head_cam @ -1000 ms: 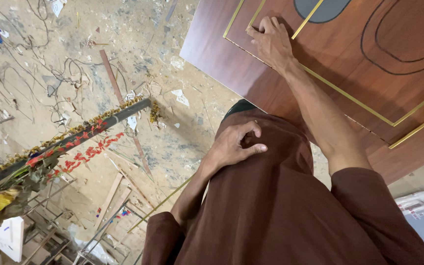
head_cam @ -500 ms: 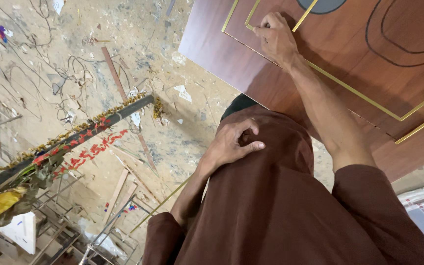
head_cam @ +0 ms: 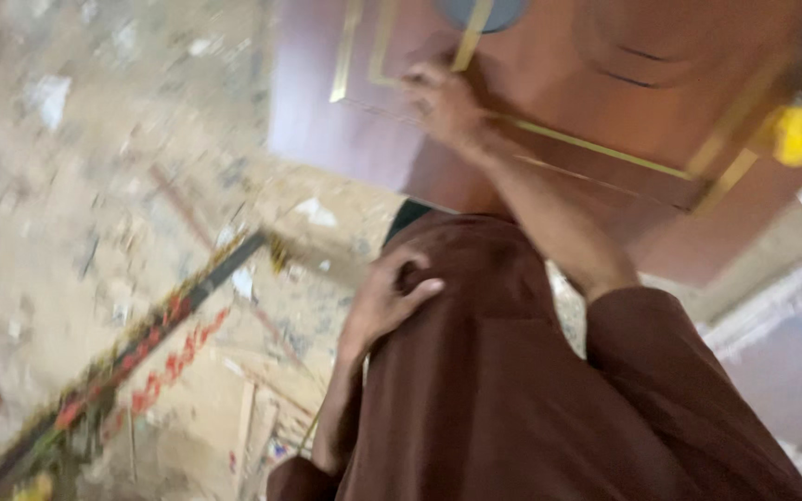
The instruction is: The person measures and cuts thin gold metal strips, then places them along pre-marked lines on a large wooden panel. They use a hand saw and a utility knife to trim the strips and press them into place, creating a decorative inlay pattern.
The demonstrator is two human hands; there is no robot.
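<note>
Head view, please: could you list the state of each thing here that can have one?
Right hand: pressed flat on the panel, at a gold strip.
Left hand: resting on the brown garment, fingers curled, holding nothing.
Brown door panel: lying flat, gold strips set into it.
Long dark bar: lying on the littered floor.

Lighting: even, soft daylight; no glare, faint shadows. Sharpness: heavy motion blur throughout, worst left of the wooden door panel (head_cam: 605, 102). Floor debris smeared, unreadable.
</note>
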